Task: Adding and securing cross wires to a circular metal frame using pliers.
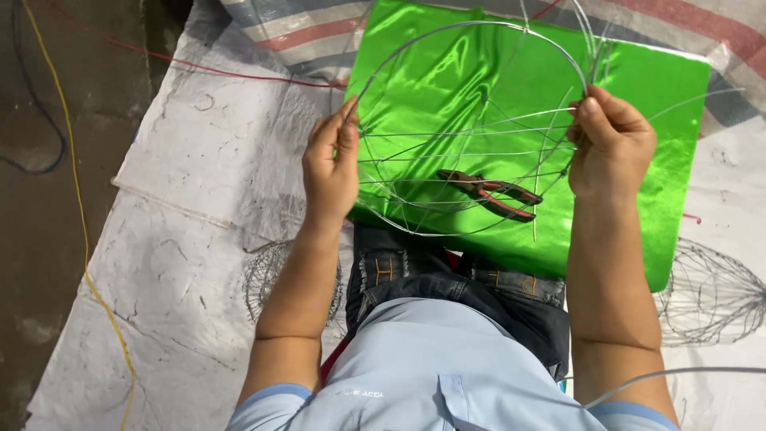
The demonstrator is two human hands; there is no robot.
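I hold a round frame of thin silver wire (471, 28) in front of me, above a sheet of shiny green fabric (670, 88). My left hand (331, 164) grips the frame's left rim. My right hand (610, 144) pinches the right rim where several wires meet. Thin cross wires run between both hands. Red-handled pliers (491, 194) lie on the green fabric, seen through the frame.
Cracked white sheeting (183, 239) covers the floor, with a striped tarp (303, 32) beyond. Finished wire cages lie at my left knee (263, 275) and at right (710, 295). A yellow cable (76, 199) and a red wire (199, 68) cross the bare floor at left.
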